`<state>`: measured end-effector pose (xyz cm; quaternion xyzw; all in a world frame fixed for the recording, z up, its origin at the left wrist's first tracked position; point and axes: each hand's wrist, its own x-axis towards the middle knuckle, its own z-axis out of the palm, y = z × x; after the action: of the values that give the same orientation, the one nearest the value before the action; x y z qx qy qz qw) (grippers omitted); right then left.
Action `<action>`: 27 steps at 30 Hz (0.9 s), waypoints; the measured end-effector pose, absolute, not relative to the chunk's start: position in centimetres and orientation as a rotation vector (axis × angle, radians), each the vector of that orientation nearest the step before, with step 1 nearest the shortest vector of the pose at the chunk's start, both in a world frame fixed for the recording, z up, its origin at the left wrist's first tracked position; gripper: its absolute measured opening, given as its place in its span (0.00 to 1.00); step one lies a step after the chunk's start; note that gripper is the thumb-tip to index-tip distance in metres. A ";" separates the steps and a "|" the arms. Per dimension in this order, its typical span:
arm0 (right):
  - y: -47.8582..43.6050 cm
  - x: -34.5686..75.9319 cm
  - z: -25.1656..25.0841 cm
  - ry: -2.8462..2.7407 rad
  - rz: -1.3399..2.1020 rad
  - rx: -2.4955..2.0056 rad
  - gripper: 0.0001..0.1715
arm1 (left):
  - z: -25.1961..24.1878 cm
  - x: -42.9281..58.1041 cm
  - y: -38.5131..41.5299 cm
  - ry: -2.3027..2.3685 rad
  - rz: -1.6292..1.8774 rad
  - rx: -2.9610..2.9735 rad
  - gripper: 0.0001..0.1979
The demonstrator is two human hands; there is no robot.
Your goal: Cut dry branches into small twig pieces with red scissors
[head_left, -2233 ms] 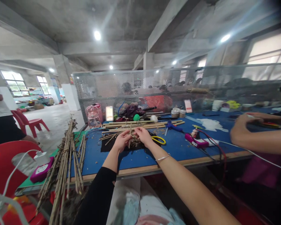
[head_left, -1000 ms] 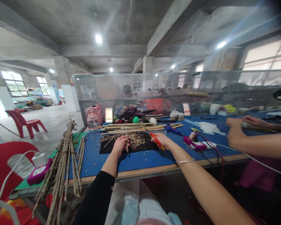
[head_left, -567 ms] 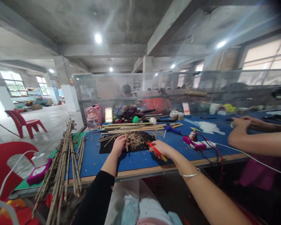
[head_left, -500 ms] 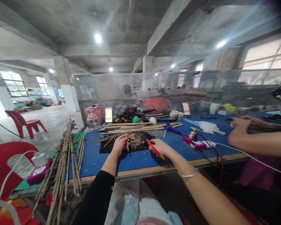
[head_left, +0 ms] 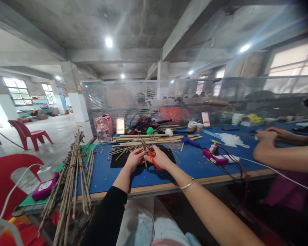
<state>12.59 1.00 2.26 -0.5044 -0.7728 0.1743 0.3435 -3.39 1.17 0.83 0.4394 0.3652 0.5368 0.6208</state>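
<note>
My left hand (head_left: 135,159) is closed on a thin twig (head_left: 146,164), which stands nearly upright over the black mat (head_left: 116,163). Close beside it, my right hand (head_left: 159,158) grips red-handled shears (head_left: 154,160). Their blades point up and away, at or very near the twig; whether they touch it is hard to make out. Both hands are almost together and cover most of the wood chips on the mat. Several short thin sticks (head_left: 123,150) lie just left of and beyond my left hand.
Long dry stalks (head_left: 71,167) lie bundled across the table's left end, near a purple power strip (head_left: 45,186). Thicker rods (head_left: 156,139) lie behind the mat. A blue glue gun (head_left: 191,141) and another purple power strip (head_left: 215,157) with cords are at right. A co-worker's forearm (head_left: 284,157) reaches in there.
My right hand has moved left with the shears, from the right side of the mat to the twig in my left hand. The shears have turned, blades now pointing up.
</note>
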 end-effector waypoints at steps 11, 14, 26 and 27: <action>-0.1 11.4 2.8 -2.052 0.080 -1.333 0.35 | 0.3 -3.4 1.4 0.834 1.197 1.149 0.25; -0.4 11.3 2.7 -2.046 0.131 -1.355 0.32 | 0.2 -3.2 1.3 0.851 1.178 1.172 0.25; -0.4 11.3 2.1 -1.992 0.358 -1.273 0.25 | 0.5 -3.2 1.1 0.860 1.201 1.161 0.26; -0.4 11.3 2.0 -1.989 0.352 -1.287 0.26 | 0.5 -3.2 1.1 0.868 1.204 1.162 0.26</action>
<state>11.31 -0.42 2.04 -0.5005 -0.7732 0.1370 0.3646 -3.22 1.05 0.53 0.4986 0.3727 0.5166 0.5879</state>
